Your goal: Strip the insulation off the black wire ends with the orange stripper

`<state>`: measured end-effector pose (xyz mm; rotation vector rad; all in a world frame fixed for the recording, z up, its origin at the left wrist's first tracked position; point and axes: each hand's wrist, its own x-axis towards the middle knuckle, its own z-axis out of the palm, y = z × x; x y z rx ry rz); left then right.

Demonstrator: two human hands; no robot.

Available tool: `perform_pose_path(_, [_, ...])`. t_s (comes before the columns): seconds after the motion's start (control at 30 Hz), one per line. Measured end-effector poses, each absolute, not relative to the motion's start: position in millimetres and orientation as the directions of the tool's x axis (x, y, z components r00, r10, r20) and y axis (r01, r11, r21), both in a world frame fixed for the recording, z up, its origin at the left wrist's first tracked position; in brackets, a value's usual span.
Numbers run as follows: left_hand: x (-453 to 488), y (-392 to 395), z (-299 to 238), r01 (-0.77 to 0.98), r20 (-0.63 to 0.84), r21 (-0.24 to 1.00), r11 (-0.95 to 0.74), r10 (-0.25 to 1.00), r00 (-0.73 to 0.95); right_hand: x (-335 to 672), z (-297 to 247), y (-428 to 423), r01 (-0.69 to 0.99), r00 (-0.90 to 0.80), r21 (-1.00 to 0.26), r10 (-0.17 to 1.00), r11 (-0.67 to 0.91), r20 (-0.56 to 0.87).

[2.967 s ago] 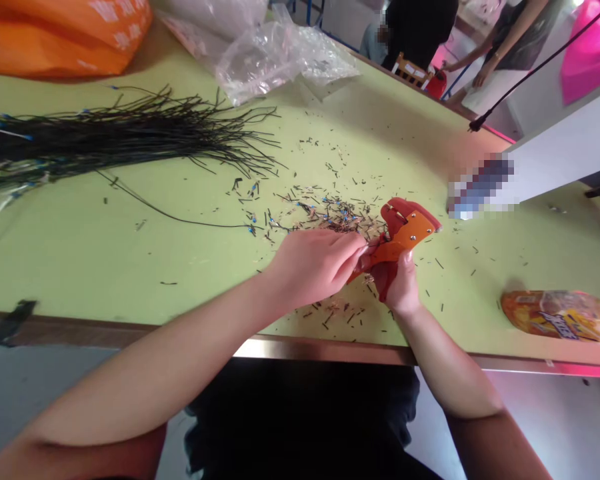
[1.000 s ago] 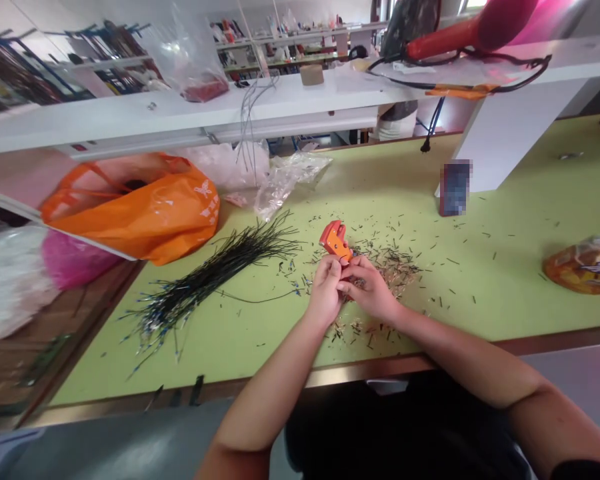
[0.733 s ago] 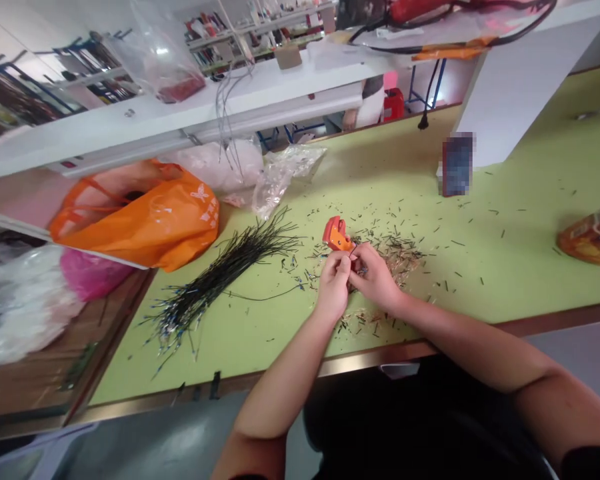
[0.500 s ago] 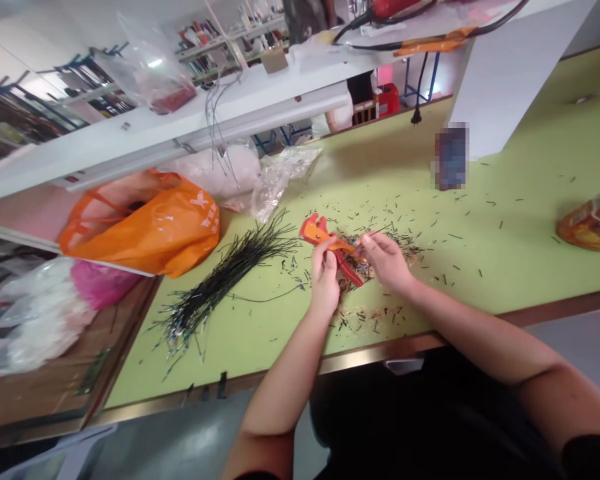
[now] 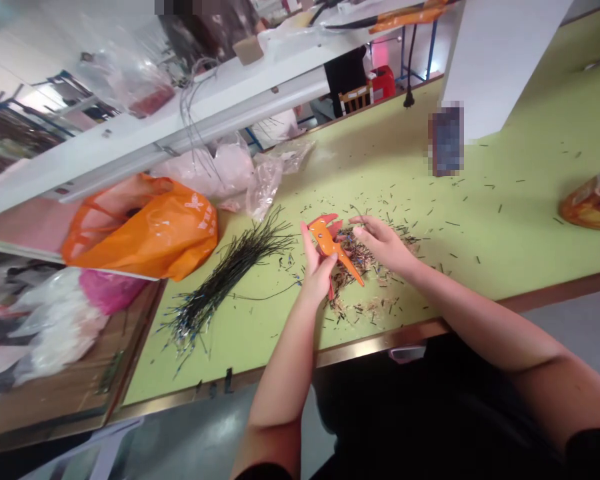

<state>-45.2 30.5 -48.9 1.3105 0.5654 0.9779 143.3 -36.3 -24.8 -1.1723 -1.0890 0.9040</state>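
Orange wire stripper [image 5: 330, 245], in left fingers [image 5: 308, 247]

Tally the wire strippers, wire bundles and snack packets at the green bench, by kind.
Orange wire stripper, held in the left hand: 1
Bundle of black wires: 1
Printed snack packet: 1
Total: 3

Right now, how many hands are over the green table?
2: the left hand grips the orange wire stripper; the right hand hovers above the wire scraps.
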Motion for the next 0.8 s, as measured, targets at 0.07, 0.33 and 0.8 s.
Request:
perform_pose_path(0.07, [-43, 19, -52, -0.216, 0.147, 0.976, -0.021, 0.798, 0.585, 139, -29, -35, -0.107, 0.172, -0.984, 0.977, 0.143, 0.124])
perform_pose_path(0.33, [-28, 10, -48, -0.283, -0.032, 0.929, 0.239, 0.813, 0.582, 131, -34, -35, -0.321, 0.278, -0.924, 0.953, 0.208, 0.118])
perform_pose_path(0.8, [-34, 15, -44, -0.209, -0.165, 0.867, 0.452, 0.655, 0.737, 153, -19, -49, 0.08, 0.2, -0.97, 0.949, 0.231, 0.243])
